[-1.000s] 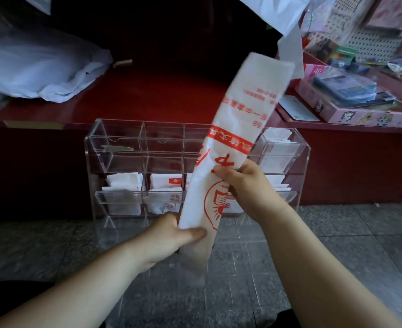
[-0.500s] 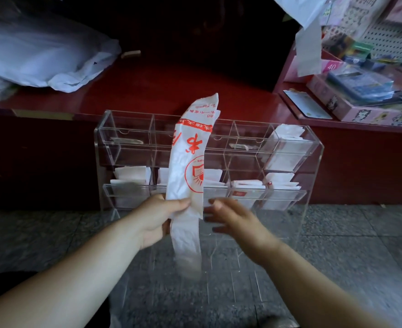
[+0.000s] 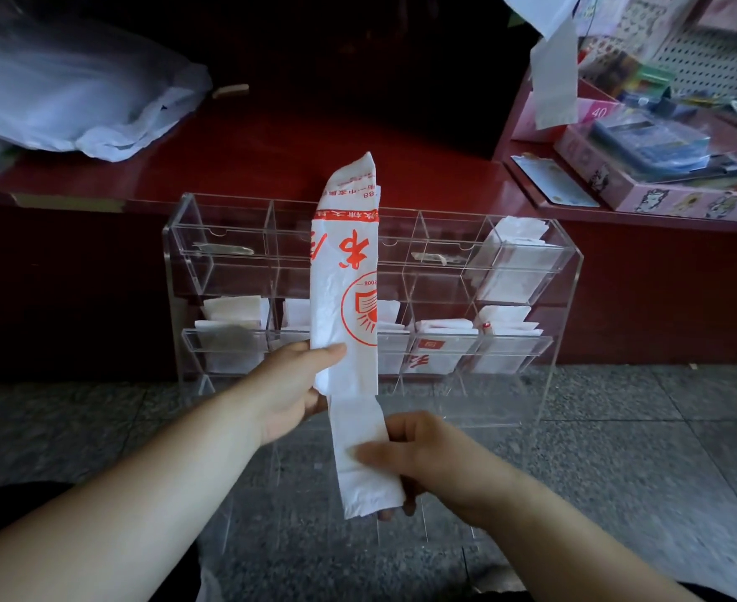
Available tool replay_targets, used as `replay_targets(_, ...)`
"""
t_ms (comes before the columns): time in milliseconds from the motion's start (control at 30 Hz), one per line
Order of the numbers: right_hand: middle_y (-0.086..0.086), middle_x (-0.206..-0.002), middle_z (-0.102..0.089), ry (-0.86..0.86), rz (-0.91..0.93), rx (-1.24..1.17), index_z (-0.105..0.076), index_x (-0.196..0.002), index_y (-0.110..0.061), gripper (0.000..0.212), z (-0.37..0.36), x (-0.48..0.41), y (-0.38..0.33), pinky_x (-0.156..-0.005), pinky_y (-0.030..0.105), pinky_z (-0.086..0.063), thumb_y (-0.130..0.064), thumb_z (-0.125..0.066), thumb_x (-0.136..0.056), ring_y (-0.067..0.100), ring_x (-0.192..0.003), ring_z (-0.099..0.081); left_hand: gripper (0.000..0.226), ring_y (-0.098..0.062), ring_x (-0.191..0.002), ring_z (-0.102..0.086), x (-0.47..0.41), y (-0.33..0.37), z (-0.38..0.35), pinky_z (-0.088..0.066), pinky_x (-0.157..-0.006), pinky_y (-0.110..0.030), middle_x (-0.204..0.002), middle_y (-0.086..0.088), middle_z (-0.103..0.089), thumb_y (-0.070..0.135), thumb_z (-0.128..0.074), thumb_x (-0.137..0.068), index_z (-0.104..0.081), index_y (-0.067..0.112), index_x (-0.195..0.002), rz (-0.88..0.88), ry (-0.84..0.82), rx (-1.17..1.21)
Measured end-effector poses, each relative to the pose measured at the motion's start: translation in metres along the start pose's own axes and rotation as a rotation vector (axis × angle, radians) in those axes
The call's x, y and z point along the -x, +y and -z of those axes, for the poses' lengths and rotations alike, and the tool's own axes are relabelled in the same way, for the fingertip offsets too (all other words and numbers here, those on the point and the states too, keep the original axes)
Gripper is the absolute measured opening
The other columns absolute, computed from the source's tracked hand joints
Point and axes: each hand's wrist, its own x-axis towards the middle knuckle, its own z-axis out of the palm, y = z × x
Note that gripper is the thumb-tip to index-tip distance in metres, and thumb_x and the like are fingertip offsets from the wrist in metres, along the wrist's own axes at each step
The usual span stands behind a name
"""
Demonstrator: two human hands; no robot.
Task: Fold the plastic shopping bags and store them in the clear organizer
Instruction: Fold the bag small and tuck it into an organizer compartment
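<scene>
Your single head view looks forward and down, close over both forearms, facing the clear organizer (image 3: 371,306) on the floor (image 3: 618,449) against the red desk (image 3: 271,167).

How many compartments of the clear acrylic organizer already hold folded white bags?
6: the far-right upper compartment; five compartments in the row below. The held red-printed white bag hides the middle, so maybe more.

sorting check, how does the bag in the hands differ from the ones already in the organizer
The held bag is a long upright strip; the stored bags are short packets. The left hand and right hand hold it before the organizer; the stored ones sit in compartments. Both are white plastic.
</scene>
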Motion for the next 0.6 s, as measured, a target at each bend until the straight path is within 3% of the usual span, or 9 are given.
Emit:
replay_targets(67, 0.003, -0.057, -0.06, -0.005, 0.032, 0.036, -0.061, -0.072, -0.014, 0.016, 0.003, 0.001, -0.007, -0.035, 0.015, -0.033, -0.017, -0.06, -0.087, 0.008, -0.039, -0.052, 0.014, -0.015, -0.066, -0.069, 0.001, -0.002, -0.001, -0.056, -0.055, -0.022, -0.074, -0.002, -0.072, 0.007, -0.047, -0.092, -0.061, 0.008, -0.094, -0.008, -0.001, -0.018)
replay_targets(133, 0.005, -0.054, -0.056, -0.004, 0.053, 0.06, -0.059, -0.071, -0.012, 0.02, 0.004, 0.002, -0.013, -0.034, 0.015, -0.031, -0.016, -0.056, -0.09, 0.007, -0.035, -0.049, 0.014, -0.01, -0.059, -0.068, 0.002, -0.003, -0.003, -0.056, -0.054, -0.021, -0.066, 0.002, -0.071, 0.008, -0.048, -0.092, -0.061, 0.011, -0.087, -0.018, -0.008, -0.033)
replay_targets(267, 0.002, -0.045, -0.047, 0.065, 0.075, -0.087, -0.057, -0.059, -0.012, 0.03, 0.008, 0.0, -0.021, -0.032, 0.016, -0.025, -0.019, -0.058, -0.088, 0.007, -0.03, -0.038, 0.015, -0.013, -0.063, -0.069, 0.002, -0.003, -0.002, -0.056, -0.059, -0.023, -0.07, -0.002, -0.072, 0.011, -0.047, -0.092, -0.062, 0.009, -0.089, 0.009, -0.06, -0.033)
replay_targets(400, -0.002, -0.035, -0.038, 0.157, 0.064, -0.306, -0.043, -0.057, -0.008, 0.037, 0.018, -0.004, -0.027, -0.032, 0.012, -0.018, -0.014, -0.045, -0.093, 0.005, -0.026, -0.026, 0.02, -0.019, -0.074, -0.067, 0.004, -0.004, -0.005, -0.057, -0.063, -0.029, -0.081, -0.007, -0.072, 0.009, -0.043, -0.092, -0.061, 0.006, -0.099, 0.063, -0.16, 0.03)
replay_targets(533, -0.001, -0.035, -0.037, 0.154, 0.077, -0.305, -0.045, -0.057, -0.008, 0.041, 0.021, -0.01, -0.029, -0.034, 0.012, -0.016, -0.022, -0.039, -0.096, 0.005, -0.027, -0.022, 0.024, -0.013, -0.066, -0.068, 0.008, -0.004, -0.008, -0.056, -0.06, -0.026, -0.075, -0.004, -0.072, 0.011, -0.038, -0.094, -0.063, 0.01, -0.093, 0.058, -0.206, -0.019)
replay_targets(600, -0.001, -0.034, -0.035, 0.157, 0.081, -0.266, -0.052, -0.068, -0.009, 0.039, 0.022, -0.014, -0.029, -0.035, 0.015, -0.016, -0.033, -0.037, -0.094, 0.006, -0.028, -0.021, 0.026, -0.015, -0.066, -0.069, 0.008, -0.004, -0.006, -0.056, -0.06, -0.027, -0.076, -0.005, -0.073, 0.02, -0.037, -0.094, -0.062, 0.012, -0.095, 0.054, -0.214, 0.004)
